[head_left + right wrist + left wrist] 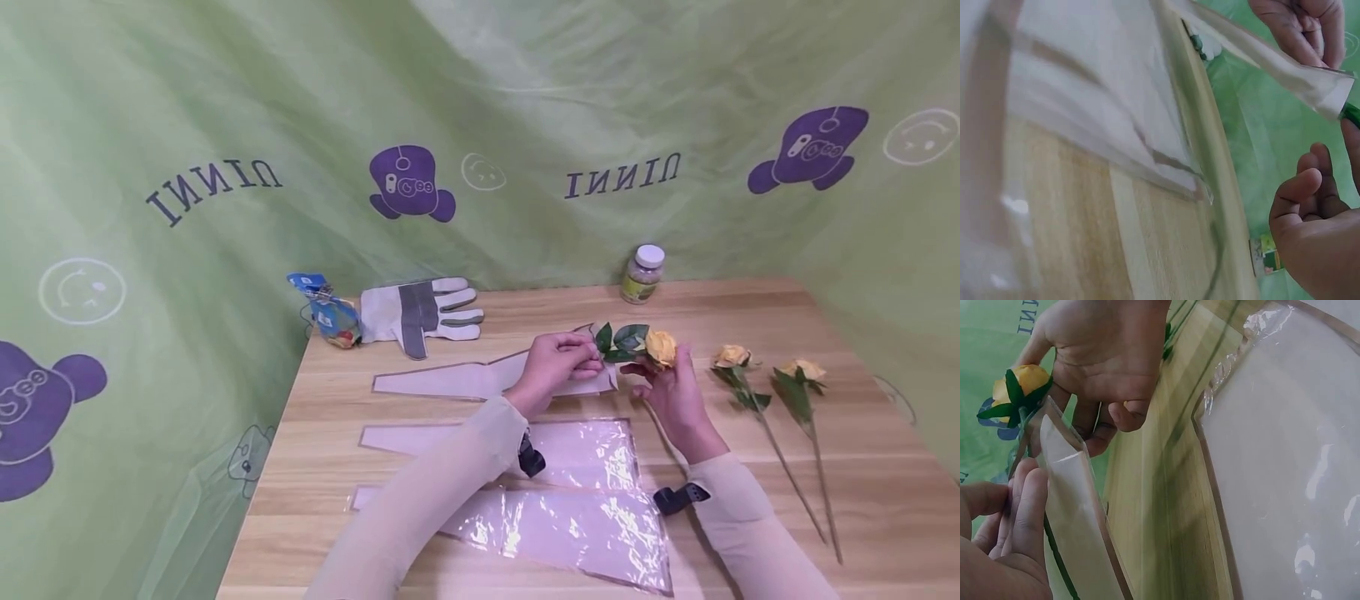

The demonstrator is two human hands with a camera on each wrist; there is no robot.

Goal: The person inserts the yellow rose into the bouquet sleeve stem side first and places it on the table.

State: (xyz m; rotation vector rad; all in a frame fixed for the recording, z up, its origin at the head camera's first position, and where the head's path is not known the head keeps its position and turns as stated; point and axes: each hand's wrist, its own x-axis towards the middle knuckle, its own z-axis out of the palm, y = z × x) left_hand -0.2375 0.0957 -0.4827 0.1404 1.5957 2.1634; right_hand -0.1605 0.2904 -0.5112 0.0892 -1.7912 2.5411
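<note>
A yellow artificial rose (661, 348) with green leaves lies between my hands, its stem running into the mouth of a clear-fronted flower sleeve (442, 381). My left hand (557, 367) pinches the sleeve at its open edge; in the left wrist view the stem passes beside those fingers. Around the blossom is my right hand (678, 408), its thumb beside the petals and its other fingers loosely bent below. In the right wrist view the right hand (1322, 219) has nothing gripped in its bent fingers, and the blossom lies outside the picture.
Two more flower sleeves (585, 533) lie in front on the wooden table (300, 500). Two yellow roses (804, 372) rest at right. Behind are a work glove (382, 315), a blue packet (330, 312) and a white-capped jar (642, 275). A green printed curtain (525, 100) surrounds the table.
</note>
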